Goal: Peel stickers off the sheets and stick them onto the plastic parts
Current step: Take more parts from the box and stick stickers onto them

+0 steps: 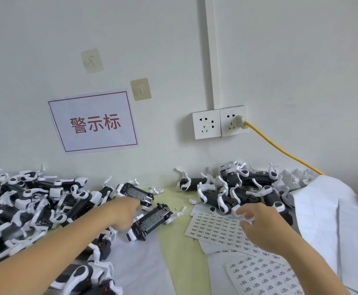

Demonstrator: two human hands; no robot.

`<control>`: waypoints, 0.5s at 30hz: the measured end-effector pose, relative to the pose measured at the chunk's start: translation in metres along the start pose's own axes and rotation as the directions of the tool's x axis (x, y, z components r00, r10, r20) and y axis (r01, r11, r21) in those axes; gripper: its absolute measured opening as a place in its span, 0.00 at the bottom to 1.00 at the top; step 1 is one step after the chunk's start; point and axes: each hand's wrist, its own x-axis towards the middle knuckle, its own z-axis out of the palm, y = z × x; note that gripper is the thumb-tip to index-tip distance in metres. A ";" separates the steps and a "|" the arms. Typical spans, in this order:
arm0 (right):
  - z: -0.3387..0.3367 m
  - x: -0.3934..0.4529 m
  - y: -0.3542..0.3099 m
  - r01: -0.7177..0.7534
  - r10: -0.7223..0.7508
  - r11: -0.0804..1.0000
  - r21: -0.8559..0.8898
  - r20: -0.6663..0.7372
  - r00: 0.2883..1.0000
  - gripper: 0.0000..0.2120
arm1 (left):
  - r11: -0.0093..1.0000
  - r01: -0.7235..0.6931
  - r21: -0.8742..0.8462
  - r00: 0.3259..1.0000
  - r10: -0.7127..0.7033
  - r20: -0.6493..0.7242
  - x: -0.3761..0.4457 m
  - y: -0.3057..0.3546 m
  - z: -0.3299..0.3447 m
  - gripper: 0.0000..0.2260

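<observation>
A black-and-white plastic part (150, 220) lies on the table in the middle, and my left hand (124, 212) grips its left end with curled fingers. My right hand (259, 224) hovers over a sticker sheet (214, 228) printed with rows of small labels, its fingers bent at the sheet's upper right edge beside a white piece; whether it pinches a sticker is hidden by blur. A second sticker sheet (263, 275) lies nearer to me.
A large heap of black-and-white parts (24, 201) fills the left side. Another pile of parts (242, 188) sits against the wall behind the sheets. Loose white backing sheets (331, 211) lie at the right. A yellow cable (280, 150) runs from the wall socket (233, 122).
</observation>
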 end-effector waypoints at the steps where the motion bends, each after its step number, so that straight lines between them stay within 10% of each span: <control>1: 0.001 0.001 0.000 0.000 0.000 1.000 0.003 -0.002 1.000 0.13 | 0.998 -0.020 -0.059 0.998 0.016 -0.068 0.002 0.003 -0.005 0.20; 11: 0.013 0.004 -0.009 0.082 -0.068 0.979 0.187 -0.077 0.995 0.12 | 0.869 -0.023 -0.494 0.977 -0.085 -0.194 0.017 0.045 0.026 0.11; 15: 0.012 -0.001 -0.019 0.136 -0.094 0.938 0.320 -0.146 0.985 0.11 | 0.079 -0.150 -0.986 0.985 0.103 -0.142 -0.002 0.075 0.007 0.08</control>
